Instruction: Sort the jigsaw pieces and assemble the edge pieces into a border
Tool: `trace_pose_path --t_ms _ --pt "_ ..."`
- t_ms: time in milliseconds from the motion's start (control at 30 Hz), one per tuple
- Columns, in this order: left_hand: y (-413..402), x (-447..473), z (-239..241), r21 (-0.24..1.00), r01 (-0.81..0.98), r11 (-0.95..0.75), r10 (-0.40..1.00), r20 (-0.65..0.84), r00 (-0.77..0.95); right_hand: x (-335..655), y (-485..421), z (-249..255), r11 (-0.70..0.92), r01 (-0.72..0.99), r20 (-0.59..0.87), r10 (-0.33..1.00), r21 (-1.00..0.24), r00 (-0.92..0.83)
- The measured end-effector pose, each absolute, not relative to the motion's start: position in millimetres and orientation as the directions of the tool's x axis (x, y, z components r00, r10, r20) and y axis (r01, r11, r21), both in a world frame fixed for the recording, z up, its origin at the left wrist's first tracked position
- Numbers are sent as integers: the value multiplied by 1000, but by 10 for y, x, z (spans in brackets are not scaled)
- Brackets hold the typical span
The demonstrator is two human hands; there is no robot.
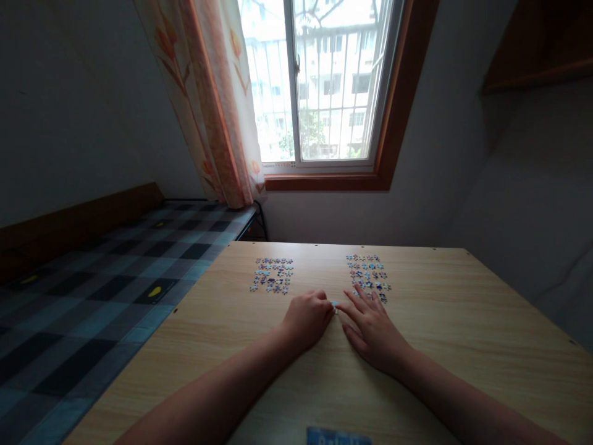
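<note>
On the wooden table, my left hand [309, 318] is curled closed, its fingertips at a small light-blue jigsaw puzzle piece [334, 305]. My right hand [369, 324] lies with fingers spread, its index fingertip touching or very near that same piece from the right. Beyond my right fingers, rows of loose puzzle pieces [365, 267] are laid out, and my fingers cover part of the nearest row. Another group of puzzle pieces [273, 262] lies past my left hand, to the left. What sits inside my left fingers is mostly hidden.
The pale wooden table [440, 309] extends to the right and toward me. A blue item with lettering [338, 436] shows at the bottom edge. On the left stands a bed with a checked cover [115, 296]. Behind are a curtain [217, 105] and a window [333, 86].
</note>
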State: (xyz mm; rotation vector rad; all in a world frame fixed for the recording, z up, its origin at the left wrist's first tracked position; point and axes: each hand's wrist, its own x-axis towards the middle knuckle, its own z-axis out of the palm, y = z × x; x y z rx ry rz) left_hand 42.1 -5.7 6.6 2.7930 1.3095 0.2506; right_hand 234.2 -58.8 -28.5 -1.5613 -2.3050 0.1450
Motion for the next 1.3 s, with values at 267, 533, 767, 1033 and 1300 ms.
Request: trace_pose_path --t_ms 267,533,767,1033,1300 --pt "-117 414 65 82 726 -683 729 148 669 2336 -611 -273 388 889 276 906 -244 -320" --pt "-84 308 2 168 727 -666 743 242 624 2376 -592 -306 348 904 302 915 -249 -269" --pt "-99 352 -22 117 704 -701 707 241 664 2366 -586 -337 337 911 279 922 -238 -268" --pt "-157 413 -45 116 686 -718 691 238 683 2382 -587 -341 349 905 293 916 -242 -275" --pt "-148 369 -11 112 662 -741 667 232 708 2385 -588 -328 346 905 305 914 -248 -266"
